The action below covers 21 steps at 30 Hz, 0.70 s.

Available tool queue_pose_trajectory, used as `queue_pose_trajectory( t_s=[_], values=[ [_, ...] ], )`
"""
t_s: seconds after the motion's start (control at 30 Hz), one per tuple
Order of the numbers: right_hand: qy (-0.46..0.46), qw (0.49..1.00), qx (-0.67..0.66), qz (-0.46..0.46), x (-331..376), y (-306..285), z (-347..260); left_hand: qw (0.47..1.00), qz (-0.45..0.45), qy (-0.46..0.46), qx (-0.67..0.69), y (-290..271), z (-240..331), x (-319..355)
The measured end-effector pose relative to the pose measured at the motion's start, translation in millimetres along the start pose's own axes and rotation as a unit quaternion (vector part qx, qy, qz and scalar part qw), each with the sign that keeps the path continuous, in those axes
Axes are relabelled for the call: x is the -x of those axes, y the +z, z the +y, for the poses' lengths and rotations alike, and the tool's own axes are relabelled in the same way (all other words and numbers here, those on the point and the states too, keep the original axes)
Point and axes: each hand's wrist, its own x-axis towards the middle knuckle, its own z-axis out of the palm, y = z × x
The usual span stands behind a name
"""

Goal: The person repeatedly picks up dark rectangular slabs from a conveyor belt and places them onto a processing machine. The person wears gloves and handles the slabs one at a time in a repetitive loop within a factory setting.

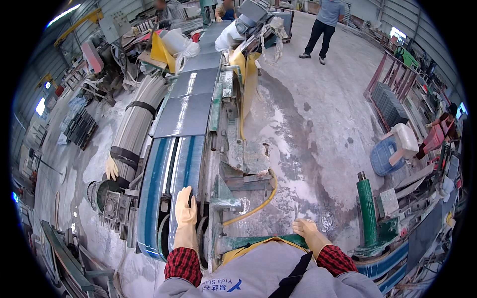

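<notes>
The person's left hand [186, 204], in a pale rubber glove, lies flat and fingers together on the near end of the blue conveyor belt [155, 198], palm down, gripping nothing. Just beyond its fingertips the belt runs on to a row of dark grey stone slabs [185, 113], the nearest lying a short way ahead of the hand and the others lined up behind it. The right hand [307, 229], also gloved, rests loosely open on the green machine frame [258, 241] off to the right of the belt, holding nothing, its fingers extended. With the nearest slab not yet within reach, the hand on the belt would do best to stay flat and light, fingers clear of the roller gap beside it, and to take the slab's near edge evenly so the stone does not tip or chip.
</notes>
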Motion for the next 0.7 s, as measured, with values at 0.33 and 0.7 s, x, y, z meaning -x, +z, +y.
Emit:
queue_pose_trajectory(
  t_s=[0.33, 0.7],
  values=[
    [-0.01, 1.0, -0.014, -0.017, 3.9, -1.0, 3.2, 1.0, -0.004, -0.009, 0.013, -4.5, 0.4, 6.5],
    [-0.027, 0.999, 0.011, 0.025, 19.8, 12.5, -3.6, 1.0, 0.002, 0.001, 0.01, -8.8, 2.1, 14.5]
  ],
)
